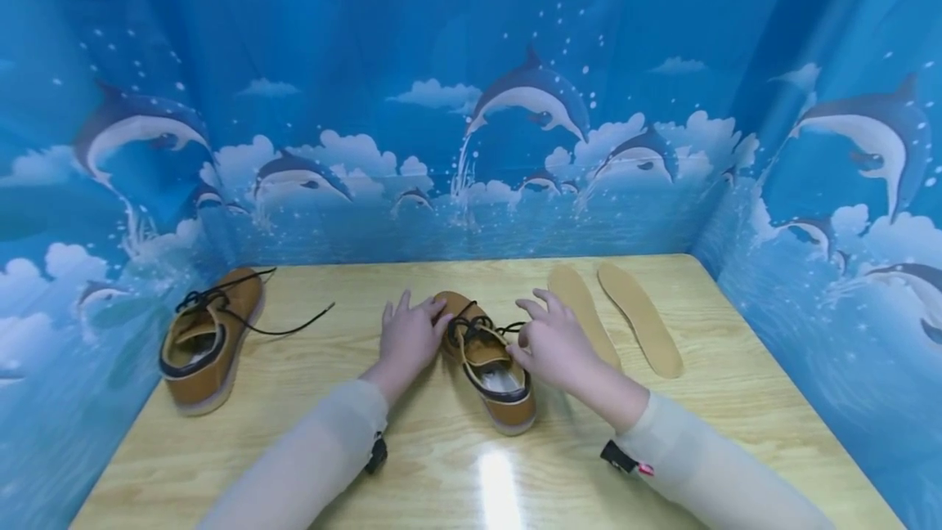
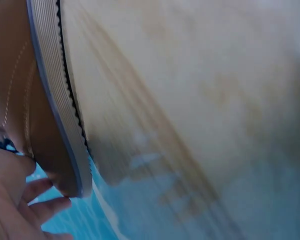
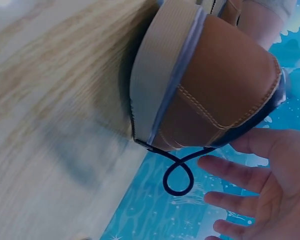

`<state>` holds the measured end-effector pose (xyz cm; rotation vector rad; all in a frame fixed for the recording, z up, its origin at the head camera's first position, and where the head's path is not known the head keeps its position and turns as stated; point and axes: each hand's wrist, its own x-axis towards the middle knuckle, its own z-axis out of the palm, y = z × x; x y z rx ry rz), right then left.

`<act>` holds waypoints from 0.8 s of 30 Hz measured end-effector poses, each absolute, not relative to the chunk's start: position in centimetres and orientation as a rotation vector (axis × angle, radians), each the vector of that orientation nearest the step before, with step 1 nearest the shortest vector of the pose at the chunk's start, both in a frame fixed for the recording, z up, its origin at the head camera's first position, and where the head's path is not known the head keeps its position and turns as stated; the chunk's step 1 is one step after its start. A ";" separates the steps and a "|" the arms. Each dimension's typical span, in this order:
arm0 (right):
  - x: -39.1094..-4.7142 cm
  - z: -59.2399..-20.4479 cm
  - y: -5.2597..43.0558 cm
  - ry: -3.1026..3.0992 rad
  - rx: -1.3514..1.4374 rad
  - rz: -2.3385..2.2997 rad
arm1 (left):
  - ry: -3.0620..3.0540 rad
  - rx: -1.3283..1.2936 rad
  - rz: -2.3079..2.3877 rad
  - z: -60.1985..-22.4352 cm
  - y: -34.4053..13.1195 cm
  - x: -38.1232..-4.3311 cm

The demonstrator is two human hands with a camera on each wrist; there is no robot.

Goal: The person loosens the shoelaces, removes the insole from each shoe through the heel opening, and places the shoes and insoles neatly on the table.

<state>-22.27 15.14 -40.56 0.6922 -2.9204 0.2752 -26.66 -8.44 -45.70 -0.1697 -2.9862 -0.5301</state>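
A brown shoe (image 1: 506, 409) with black laces stands on the table in the middle of the head view, toe toward the back. My left hand (image 1: 409, 337) is at its left side, with fingertips right at the toe. In the left wrist view, the thumb and fingers (image 2: 42, 207) lie loosely along the shoe's side (image 2: 45, 120). On the other side, my right hand (image 1: 559, 346) has its fingers spread and relaxed, with the thumb at the collar. A black lace loop (image 3: 179, 176) hangs near those fingertips in the right wrist view, outside their grasp.
Another brown shoe (image 1: 215, 379) stands at the table's left, one lace stretched out to its right. Two tan insoles, a left one (image 1: 577, 305) and a right one (image 1: 642, 319), lie beyond my right hand. A blue dolphin-print curtain (image 1: 412, 39) surrounds the wooden table (image 1: 721, 424).
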 end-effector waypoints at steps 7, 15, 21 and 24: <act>-22.4 -40.7 14.9 -2.895 0.756 0.288 | -2.963 -0.160 -0.538 -45.7 -8.3 -26.7; -22.2 -40.8 14.4 -2.882 0.784 0.265 | -2.968 -0.251 -0.642 -45.8 -8.6 -28.1; -22.0 -40.9 13.9 -2.908 0.787 0.290 | -2.986 -0.296 -0.784 -45.9 -8.8 -29.3; -21.9 -41.1 13.6 -2.905 0.793 0.289 | -2.992 -0.323 -0.824 -46.1 -8.9 -29.8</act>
